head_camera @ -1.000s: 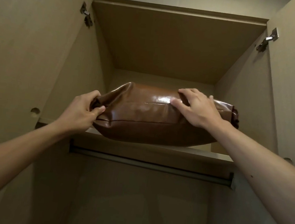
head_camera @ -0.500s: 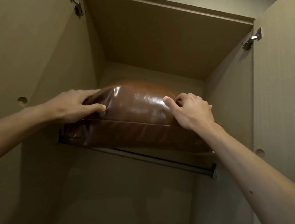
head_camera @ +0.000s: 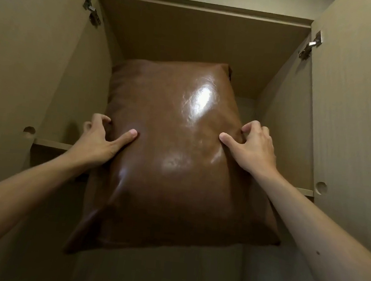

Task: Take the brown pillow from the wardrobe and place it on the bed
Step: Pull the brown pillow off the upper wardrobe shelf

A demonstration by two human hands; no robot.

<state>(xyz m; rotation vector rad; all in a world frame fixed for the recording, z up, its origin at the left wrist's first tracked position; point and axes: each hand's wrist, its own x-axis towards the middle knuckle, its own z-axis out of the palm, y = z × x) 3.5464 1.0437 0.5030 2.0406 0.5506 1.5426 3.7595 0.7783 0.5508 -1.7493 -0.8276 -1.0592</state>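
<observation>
You held the brown pillow (head_camera: 178, 158) by its two sides, left hand (head_camera: 97, 140) and right hand (head_camera: 252, 148) both squeezing it. It stuck out half off the shelf (head_camera: 50, 143) between your grips. Next, I think, you needed to pull it clear and find the bed.

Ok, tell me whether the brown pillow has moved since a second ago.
Yes. The brown pillow has come forward out of the wardrobe, its near end now hanging well past the shelf edge instead of lying on it.
</observation>
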